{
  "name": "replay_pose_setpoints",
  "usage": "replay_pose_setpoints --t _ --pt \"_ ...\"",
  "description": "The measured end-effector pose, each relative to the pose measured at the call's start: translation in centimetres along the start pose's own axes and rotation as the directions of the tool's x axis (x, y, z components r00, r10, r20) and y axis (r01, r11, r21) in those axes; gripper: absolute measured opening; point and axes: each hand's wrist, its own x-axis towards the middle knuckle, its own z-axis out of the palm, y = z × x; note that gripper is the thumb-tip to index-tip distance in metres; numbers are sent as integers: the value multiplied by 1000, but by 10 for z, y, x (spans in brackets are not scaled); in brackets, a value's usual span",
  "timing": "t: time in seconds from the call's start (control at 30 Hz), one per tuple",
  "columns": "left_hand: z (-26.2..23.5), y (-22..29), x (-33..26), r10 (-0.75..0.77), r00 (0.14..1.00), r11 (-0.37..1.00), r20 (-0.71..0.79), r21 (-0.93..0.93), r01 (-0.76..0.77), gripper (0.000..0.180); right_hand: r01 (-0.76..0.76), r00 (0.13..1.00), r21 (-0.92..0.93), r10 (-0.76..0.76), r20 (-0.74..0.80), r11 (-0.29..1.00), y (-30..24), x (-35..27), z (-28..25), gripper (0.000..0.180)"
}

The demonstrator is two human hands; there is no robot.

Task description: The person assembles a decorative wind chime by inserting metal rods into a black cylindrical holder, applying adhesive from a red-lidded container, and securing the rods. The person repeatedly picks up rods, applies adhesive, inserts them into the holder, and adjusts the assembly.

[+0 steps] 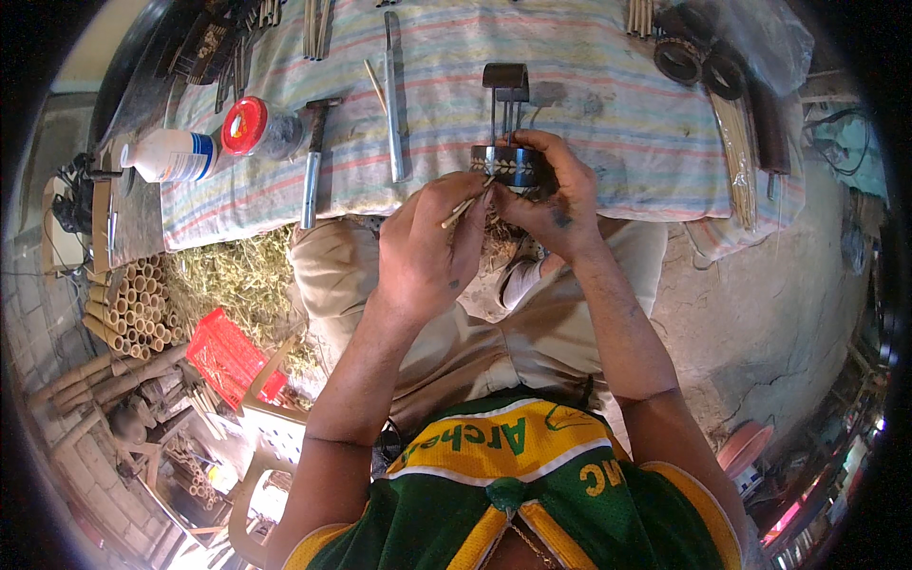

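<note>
Near the top middle of the frame: dark round ring [508,163] with a pale leaf pattern, gripped by right hand [551,195]. Just left: left hand [427,242], fingers pinched on thin pale stick [465,207], tip touching ring. Upper left, on striped cloth [608,85]: hammer [313,157], white bottle [171,155], red-lidded jar [258,126].

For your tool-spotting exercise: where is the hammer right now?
In the head view, the hammer lies left on the striped cloth, between the red-lidded jar and a long metal blade.
</note>
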Motion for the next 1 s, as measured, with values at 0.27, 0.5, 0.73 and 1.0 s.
replay_pose_setpoints --t 0.27,0.5,0.73,1.0 --pt "-6 0 9 -78 997 996 21 -36 79 21 47 999 32 -47 -5 998 3 2 1 52" --pt "-6 -3 -7 -470 882 716 34 -569 404 17 -45 999 115 43 19 992 3 -1 3 47" --pt "5 -12 -12 -542 838 574 71 -697 430 19 -20 1000 44 20 4 999 4 -2 3 47" --pt "6 -13 -12 -524 850 601 62 -680 420 18 -8 1000 64 8 6 998 9 -2 4 47"
